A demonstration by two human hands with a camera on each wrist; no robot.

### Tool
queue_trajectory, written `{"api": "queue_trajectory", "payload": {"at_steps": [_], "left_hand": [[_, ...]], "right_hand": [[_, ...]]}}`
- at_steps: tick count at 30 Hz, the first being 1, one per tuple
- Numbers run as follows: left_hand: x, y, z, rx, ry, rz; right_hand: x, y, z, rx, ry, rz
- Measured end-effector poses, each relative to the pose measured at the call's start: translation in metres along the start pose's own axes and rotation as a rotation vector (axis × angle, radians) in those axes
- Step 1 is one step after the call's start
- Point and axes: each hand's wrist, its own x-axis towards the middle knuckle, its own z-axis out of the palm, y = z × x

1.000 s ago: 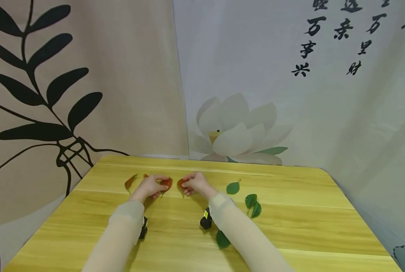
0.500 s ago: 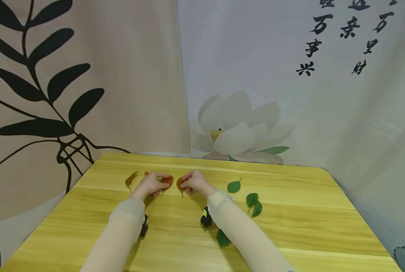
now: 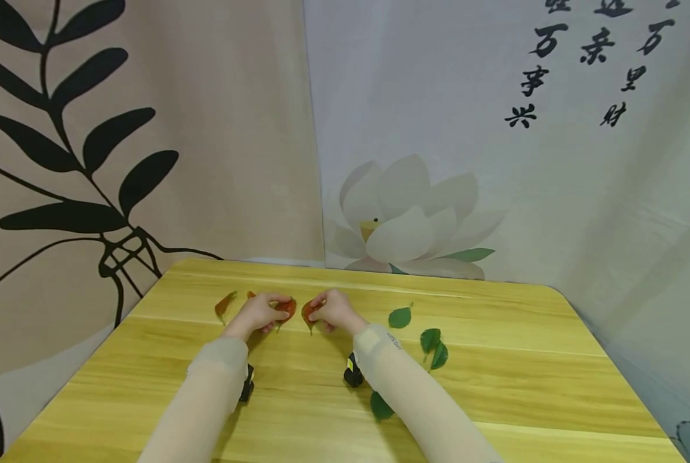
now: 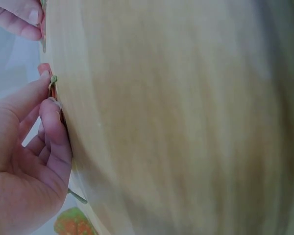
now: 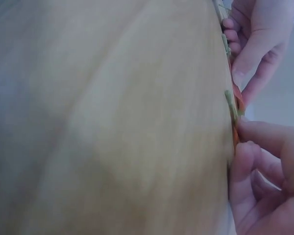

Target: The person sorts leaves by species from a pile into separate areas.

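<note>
In the head view my left hand [image 3: 259,313] pinches a red leaf [image 3: 287,309] between thumb and fingers, low over the wooden table. My right hand [image 3: 335,310] pinches another red leaf [image 3: 307,313] a short gap to the right. Both leaves have their thin stems pointing toward me. The left wrist view shows the left leaf's green stem [image 4: 54,79] by the thumb, with the other fingers curled below. From the right wrist, the right-hand leaf [image 5: 236,138] is seen edge-on at the table surface, partly hidden by the fingertips.
A brown-orange leaf [image 3: 224,306] lies left of the left hand, and another orange leaf [image 3: 250,294] is mostly covered by it. Green leaves lie at right: one alone [image 3: 400,317], an overlapping pair [image 3: 430,341], and one [image 3: 381,406] partly under the right forearm. A printed curtain [image 3: 240,128] hangs behind the table.
The head view has tilted slightly, shifting the whole scene a little. Both hands stay almost still on the same two red leaves.
</note>
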Motion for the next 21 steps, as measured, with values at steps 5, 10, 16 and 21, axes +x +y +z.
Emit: {"api": "queue_trajectory", "payload": {"at_steps": [5, 10, 16, 21], "left_hand": [[-0.002, 0.003, -0.002, 0.014, 0.000, 0.004], [-0.002, 0.004, -0.001, 0.023, -0.008, -0.002], [-0.006, 0.005, -0.002, 0.029, -0.006, 0.001], [-0.011, 0.009, -0.005, 0.031, -0.010, 0.021]], "right_hand": [[-0.002, -0.004, -0.003, 0.010, -0.004, -0.016], [-0.006, -0.005, -0.005, 0.070, -0.013, -0.011], [-0.006, -0.004, -0.004, 0.112, -0.003, -0.001], [-0.007, -0.005, -0.006, 0.120, -0.001, 0.000]]}}
